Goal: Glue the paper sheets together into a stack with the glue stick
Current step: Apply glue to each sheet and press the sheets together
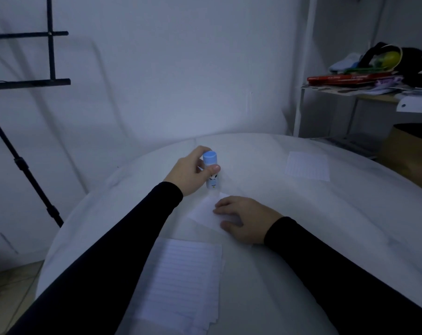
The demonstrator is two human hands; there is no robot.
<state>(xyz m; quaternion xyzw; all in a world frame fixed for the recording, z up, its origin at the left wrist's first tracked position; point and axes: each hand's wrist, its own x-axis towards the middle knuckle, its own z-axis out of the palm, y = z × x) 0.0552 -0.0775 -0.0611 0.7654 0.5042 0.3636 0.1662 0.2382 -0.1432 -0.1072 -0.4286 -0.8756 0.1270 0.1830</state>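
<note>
My left hand [189,171] grips a glue stick [211,170] with a light blue cap, standing upright on the round white table [301,238]. Its thumb and fingers curl round the tube just below the cap. My right hand [241,220] rests flat on a small white paper sheet [205,210] near the table's middle, fingers spread over it. A stack of lined paper sheets [183,284] lies close to me at the front. Another lined sheet [307,166] lies alone at the far right of the table.
A black tripod stand [23,165] rises at the left beside the table. A white shelf [374,95] at the right holds books, clothes and a yellow object. A brown box [413,153] sits under the shelf. The wall stands just behind the table.
</note>
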